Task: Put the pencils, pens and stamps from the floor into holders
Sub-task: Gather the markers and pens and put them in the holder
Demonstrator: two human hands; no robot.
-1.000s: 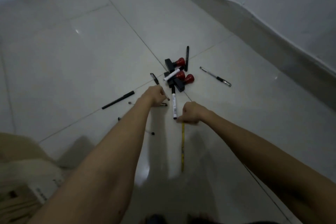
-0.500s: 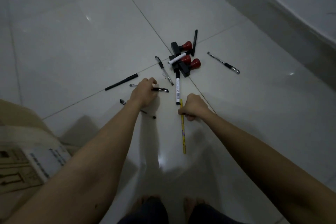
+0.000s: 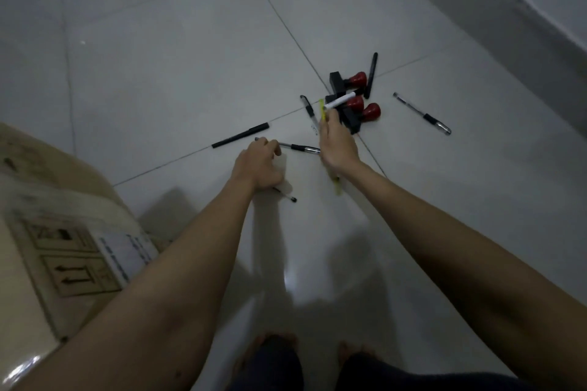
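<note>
My right hand (image 3: 337,145) is shut on a yellow pencil (image 3: 321,108), held tilted just above the floor, its other end poking out below my wrist. My left hand (image 3: 259,165) curls its fingers over a black gel pen (image 3: 300,148) lying on the tile. A thin pen (image 3: 286,195) sticks out from under that hand. Three red-handled stamps (image 3: 365,114) with black bases sit in a cluster ahead, a white marker (image 3: 340,101) lying across them. A black marker (image 3: 240,135), a clear pen (image 3: 309,114), another black marker (image 3: 371,74) and a grey pen (image 3: 422,114) lie scattered around.
A cardboard box (image 3: 47,232) wrapped in plastic stands at my left. The wall's baseboard (image 3: 508,25) runs along the upper right. My bare feet (image 3: 273,343) are at the bottom. No holder is in view.
My right hand has lifted the yellow pencil off the floor and moved forward toward the stamps. My left hand has stayed on the black gel pen.
</note>
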